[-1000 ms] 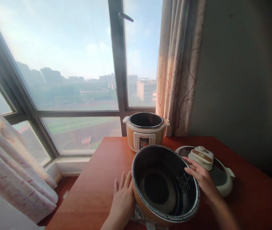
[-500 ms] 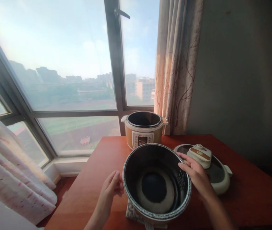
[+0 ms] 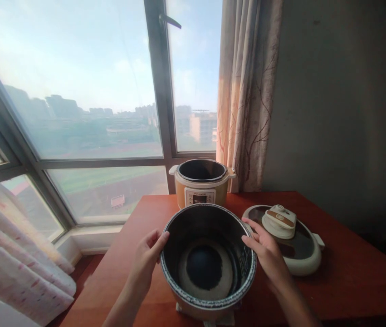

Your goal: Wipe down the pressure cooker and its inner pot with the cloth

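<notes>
A dark inner pot (image 3: 227, 268) with a worn, speckled rim tilts toward me near the front of the table, its inside showing a pale ring on the bottom. My left hand (image 3: 150, 250) grips its left rim, thumb on the edge and fingers behind. On the right rim, my right hand (image 3: 262, 247) pinches the pot between thumb and fingers. Behind it stands the tan and white cooker body (image 3: 201, 186), lidless, with a control panel in front. Partly hidden under the pot lies a patterned cloth (image 3: 228, 318).
To the right on the reddish wooden table (image 3: 352, 272) lies the cooker's round lid (image 3: 301, 268) with its handle up. A window (image 3: 104, 122) and curtains (image 3: 247, 100) border the table's far side. Another curtain (image 3: 16, 254) hangs at left.
My left hand has closed on the pot's left rim, from beside it with a gap before. The pot has shifted slightly left in view, with my right hand still on its rim.
</notes>
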Tool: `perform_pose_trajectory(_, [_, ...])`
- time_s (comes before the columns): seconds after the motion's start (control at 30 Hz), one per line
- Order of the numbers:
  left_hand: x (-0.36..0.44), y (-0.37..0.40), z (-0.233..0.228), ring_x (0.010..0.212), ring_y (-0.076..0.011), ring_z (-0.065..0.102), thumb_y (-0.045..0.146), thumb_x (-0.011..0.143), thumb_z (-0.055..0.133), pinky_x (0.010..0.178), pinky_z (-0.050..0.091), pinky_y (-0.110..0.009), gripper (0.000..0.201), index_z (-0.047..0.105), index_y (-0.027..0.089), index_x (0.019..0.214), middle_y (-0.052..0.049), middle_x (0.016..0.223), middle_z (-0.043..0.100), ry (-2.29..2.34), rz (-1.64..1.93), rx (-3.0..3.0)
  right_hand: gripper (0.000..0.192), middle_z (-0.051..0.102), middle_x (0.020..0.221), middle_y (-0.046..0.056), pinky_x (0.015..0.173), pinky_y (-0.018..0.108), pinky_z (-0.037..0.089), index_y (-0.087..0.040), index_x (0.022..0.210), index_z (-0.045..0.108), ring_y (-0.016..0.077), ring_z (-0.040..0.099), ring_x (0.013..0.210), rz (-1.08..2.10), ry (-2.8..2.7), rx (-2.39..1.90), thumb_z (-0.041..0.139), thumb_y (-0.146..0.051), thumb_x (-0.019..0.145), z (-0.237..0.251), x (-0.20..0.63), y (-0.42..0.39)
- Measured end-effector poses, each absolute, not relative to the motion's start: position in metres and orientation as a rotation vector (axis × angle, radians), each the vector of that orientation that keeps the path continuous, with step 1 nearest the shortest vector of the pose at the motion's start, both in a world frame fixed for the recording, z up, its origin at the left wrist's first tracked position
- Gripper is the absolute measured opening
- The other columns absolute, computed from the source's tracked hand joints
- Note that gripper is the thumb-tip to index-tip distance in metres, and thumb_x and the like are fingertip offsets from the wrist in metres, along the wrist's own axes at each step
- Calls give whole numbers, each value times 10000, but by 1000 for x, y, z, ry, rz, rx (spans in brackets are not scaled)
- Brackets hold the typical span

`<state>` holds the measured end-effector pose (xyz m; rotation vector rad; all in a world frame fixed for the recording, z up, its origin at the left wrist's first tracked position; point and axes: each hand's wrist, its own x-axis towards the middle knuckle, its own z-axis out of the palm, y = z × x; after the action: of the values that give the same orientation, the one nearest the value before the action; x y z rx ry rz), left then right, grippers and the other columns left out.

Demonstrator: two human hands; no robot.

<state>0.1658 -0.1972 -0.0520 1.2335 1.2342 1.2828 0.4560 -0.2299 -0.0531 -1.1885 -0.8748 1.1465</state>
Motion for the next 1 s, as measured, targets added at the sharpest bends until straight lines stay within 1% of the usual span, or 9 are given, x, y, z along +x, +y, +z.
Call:
perform_pose_trajectory(0.13, [163, -199, -60, 537, -112, 417, 682, 680, 718, 487, 313, -208, 530, 557, 179, 632, 37, 562, 473, 1289, 1220, 1238, 804, 631, 640, -19, 655, 316, 451, -162, 1413, 523, 207, 582, 620, 1116, -917, -1219, 744, -450, 695, -62, 455, -233])
perform_pose_trajectory(0.23, [160, -202, -58, 489, -105, 387, 738, 653, 691, 456, 299, -212, 579, 558, 180, 577, 44, 507, 419, 1302, 1146, 1296, 777, 606, 604, -28, 640, 316, 453, -160, 1390, 557, 204, 577, 607, 1097, -972, -1254, 747, -418, 682, -65, 460, -235])
perform_pose_trajectory(0.3, [159, -205, -54, 471, -103, 378, 737, 629, 708, 443, 293, -214, 581, 554, 182, 550, 45, 483, 403, 1291, 1104, 1323, 730, 587, 581, -35, 615, 310, 446, -158, 1354, 597, 196, 567, 585, 1065, -1009, -1288, 738, -402, 681, -64, 462, -235])
perform_pose_trajectory(0.43, [161, -210, -43, 518, -129, 472, 648, 594, 784, 472, 354, -220, 511, 589, 176, 573, 11, 535, 524, 1238, 1166, 1283, 680, 572, 571, -39, 568, 291, 415, -146, 1323, 630, 176, 537, 560, 962, -1089, -1346, 719, -395, 697, -52, 465, -237])
perform_pose_trajectory(0.53, [162, -206, -19, 576, -159, 550, 560, 641, 791, 538, 434, -244, 418, 634, 172, 635, -8, 595, 601, 1171, 1316, 1255, 692, 597, 611, -30, 567, 285, 404, -154, 1360, 602, 166, 528, 575, 886, -1144, -1315, 718, -400, 723, -20, 466, -235])
perform_pose_trajectory(0.67, [163, -174, 43, 587, -144, 566, 455, 665, 787, 558, 454, -237, 313, 686, 171, 748, -5, 652, 644, 1014, 1482, 1331, 687, 613, 635, -20, 561, 281, 408, -177, 1371, 591, 167, 540, 591, 755, -1201, -1162, 733, -390, 733, 49, 471, -212])
perform_pose_trajectory(0.73, [165, -144, 78, 568, -120, 543, 424, 683, 761, 541, 430, -212, 278, 662, 165, 712, 3, 634, 617, 967, 1547, 1431, 663, 621, 637, -18, 519, 265, 383, -175, 1333, 618, 152, 526, 554, 652, -1239, -1099, 744, -367, 711, 84, 474, -186])
perform_pose_trajectory(0.87, [177, -71, 129, 471, -71, 436, 344, 712, 693, 475, 356, -177, 234, 576, 161, 624, 38, 522, 481, 977, 1556, 1570, 565, 616, 617, -19, 473, 227, 333, -109, 1238, 662, 102, 473, 483, 507, -1286, -1059, 696, -271, 698, 134, 483, -115])
perform_pose_trajectory(1.0, [192, -10, 156, 470, -70, 464, 265, 725, 673, 502, 409, -189, 183, 566, 150, 631, 43, 501, 465, 1073, 1508, 1559, 417, 570, 546, -28, 469, 219, 322, -67, 1081, 713, 85, 456, 446, 440, -1277, -1148, 658, -167, 680, 155, 488, -53])
